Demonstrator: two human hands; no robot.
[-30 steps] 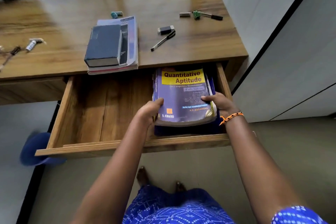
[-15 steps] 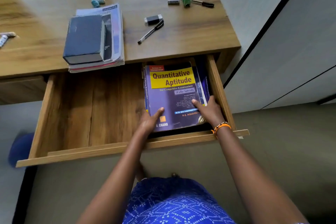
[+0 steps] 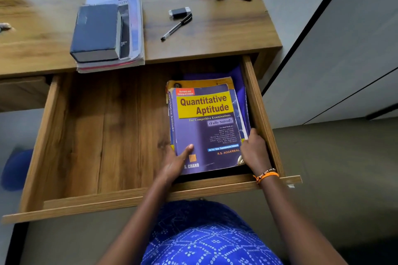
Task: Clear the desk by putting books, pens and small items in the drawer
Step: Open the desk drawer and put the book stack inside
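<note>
Your left hand [image 3: 174, 162] and right hand [image 3: 254, 150] both grasp the purple book [image 3: 206, 127], lying flat in the drawer's [image 3: 97, 135] right end on other books. On the desk [image 3: 226, 34], a book stack [image 3: 107, 32] overhangs the front edge, a pen [image 3: 175, 27] lies right of it.

Purple book [image 3: 206, 127] flat in open drawer [image 3: 103, 135]

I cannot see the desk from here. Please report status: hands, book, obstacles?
Both hands, left hand and right hand, on purple book, right side of drawer. Book stack, pen still on desk. Nothing blocking.
</note>
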